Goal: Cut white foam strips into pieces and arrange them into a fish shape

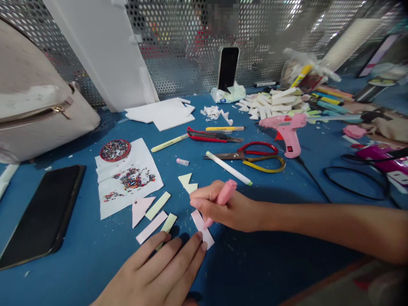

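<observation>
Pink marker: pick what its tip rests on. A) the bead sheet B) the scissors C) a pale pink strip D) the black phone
C: the right hand holds the pink marker with its tip on the pale pink strip, which the left hand pins by the fingertips.

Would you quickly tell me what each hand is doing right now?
Left hand: open, fingers flat, pressing the pink strip on the table.
Right hand: closed on a pink marker, tip at the strip.
</observation>
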`<state>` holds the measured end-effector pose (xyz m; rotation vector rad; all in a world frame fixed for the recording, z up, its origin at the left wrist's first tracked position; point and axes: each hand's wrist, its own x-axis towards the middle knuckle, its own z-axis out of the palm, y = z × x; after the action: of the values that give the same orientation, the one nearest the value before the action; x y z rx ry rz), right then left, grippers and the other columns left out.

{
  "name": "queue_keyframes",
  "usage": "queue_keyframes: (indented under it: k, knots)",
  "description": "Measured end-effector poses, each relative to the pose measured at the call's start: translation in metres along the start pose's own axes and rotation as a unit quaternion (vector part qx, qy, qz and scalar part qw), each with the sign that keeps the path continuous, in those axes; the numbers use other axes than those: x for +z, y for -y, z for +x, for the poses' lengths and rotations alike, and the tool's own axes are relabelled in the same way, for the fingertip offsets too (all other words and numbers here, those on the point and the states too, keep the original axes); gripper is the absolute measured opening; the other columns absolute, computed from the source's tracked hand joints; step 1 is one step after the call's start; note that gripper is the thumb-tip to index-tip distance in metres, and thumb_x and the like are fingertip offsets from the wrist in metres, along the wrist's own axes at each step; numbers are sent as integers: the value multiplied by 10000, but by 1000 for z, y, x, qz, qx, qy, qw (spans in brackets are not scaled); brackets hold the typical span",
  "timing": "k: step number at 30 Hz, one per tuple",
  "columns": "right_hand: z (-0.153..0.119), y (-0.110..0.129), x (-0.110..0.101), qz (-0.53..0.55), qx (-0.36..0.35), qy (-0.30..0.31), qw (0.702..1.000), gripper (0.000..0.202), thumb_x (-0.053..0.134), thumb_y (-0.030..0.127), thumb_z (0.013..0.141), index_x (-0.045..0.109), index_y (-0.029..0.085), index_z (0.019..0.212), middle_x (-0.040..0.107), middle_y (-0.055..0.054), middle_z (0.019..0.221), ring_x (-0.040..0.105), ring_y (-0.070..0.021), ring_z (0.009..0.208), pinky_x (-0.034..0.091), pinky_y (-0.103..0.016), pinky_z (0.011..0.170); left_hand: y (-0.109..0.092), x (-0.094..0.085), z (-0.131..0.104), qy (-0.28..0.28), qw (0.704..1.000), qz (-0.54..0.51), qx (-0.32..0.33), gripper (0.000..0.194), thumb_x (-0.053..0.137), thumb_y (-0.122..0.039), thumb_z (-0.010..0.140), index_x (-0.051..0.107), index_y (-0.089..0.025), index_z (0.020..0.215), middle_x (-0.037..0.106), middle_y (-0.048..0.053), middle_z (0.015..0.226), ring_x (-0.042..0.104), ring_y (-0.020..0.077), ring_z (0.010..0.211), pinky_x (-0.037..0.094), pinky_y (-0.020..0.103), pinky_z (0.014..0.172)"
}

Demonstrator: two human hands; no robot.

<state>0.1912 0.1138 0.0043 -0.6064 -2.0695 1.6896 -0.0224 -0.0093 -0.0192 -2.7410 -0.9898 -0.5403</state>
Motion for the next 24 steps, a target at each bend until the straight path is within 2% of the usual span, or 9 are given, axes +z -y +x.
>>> queue_keyframes:
  k: [11, 15, 19, 24]
  knots:
    - [0, 2, 0, 11, 8, -10, 1000, 475, 522, 448, 998, 351, 190, 638, 335, 67, 619, 367, -78, 567, 370, -217, 546, -1, -4, 5, 10, 1000, -2, -6, 396, 435, -467, 1054, 640, -241, 1307, 671, -69, 1325, 571, 124, 1049, 192, 297, 1203]
    - [1, 1, 0, 19, 18, -15, 1000, 483, 509, 481, 999, 358, 192, 644, 345, 69, 616, 396, -79, 559, 417, -220, 563, -2, -4, 2, 0, 1000, -2, -1, 410, 403, -479, 1062, 657, -243, 1280, 688, -74, 1291, 579, 121, 1024, 222, 288, 1183]
    - [0, 1, 1, 12, 14, -9, 1000, 489, 511, 472, 1001, 380, 184, 628, 379, 58, 623, 408, -81, 560, 391, -221, 544, -2, -5, 6, 7, 1000, -13, -14, 409, 409, -469, 1061, 649, -233, 1294, 679, -64, 1312, 578, 127, 1048, 201, 293, 1201]
    - [0, 1, 0, 32, 20, -15, 999, 487, 530, 449, 996, 364, 185, 622, 356, 64, 614, 424, -77, 550, 375, -213, 529, -1, -6, 10, -1, 1000, -5, -7, 395, 424, -456, 1059, 654, -228, 1284, 687, -65, 1301, 577, 123, 1033, 183, 288, 1213]
